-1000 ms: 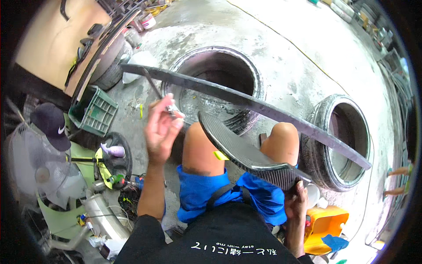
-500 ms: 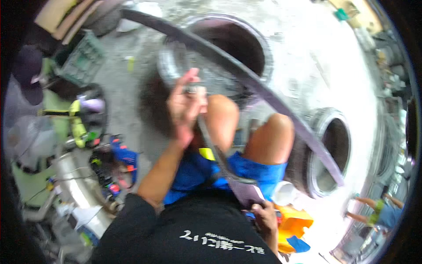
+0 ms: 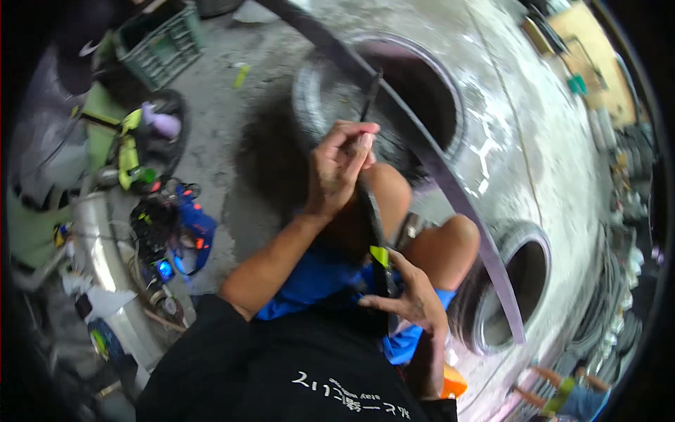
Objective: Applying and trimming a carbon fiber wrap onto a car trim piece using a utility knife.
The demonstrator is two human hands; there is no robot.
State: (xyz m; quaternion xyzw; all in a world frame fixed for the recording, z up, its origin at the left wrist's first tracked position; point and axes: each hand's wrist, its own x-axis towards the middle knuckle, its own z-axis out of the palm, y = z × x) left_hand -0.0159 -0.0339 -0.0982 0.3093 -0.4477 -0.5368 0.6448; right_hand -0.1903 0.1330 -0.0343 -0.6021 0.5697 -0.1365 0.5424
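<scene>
A narrow dark strip (image 3: pixel 373 214), probably rubber, with a yellow patch (image 3: pixel 380 255) on it, runs up and down in front of my body. My left hand (image 3: pixel 335 172) pinches its upper part between thumb and fingertips, and a thin end sticks out above. Lower down, beside the yellow patch, my right hand (image 3: pixel 416 294) has thumb and fingers on either side of the strip; part of its grip is hidden. Beyond my hands, a longer, wider dark strip (image 3: pixel 460 195) slants across the scene, over a large tyre (image 3: pixel 308 105) lying on the floor.
A smaller tyre (image 3: pixel 472 302) lies to the right of my knees. On the left are a green crate (image 3: pixel 160 49), a blue-and-orange item (image 3: pixel 199 228) and a curved shiny metal piece (image 3: pixel 105 243). Another person (image 3: pixel 582 402) is at the lower right.
My right hand has moved up along the strip to beside the yellow patch. My left hand has shifted right, and the strip stands more upright. The whole view has turned slightly.
</scene>
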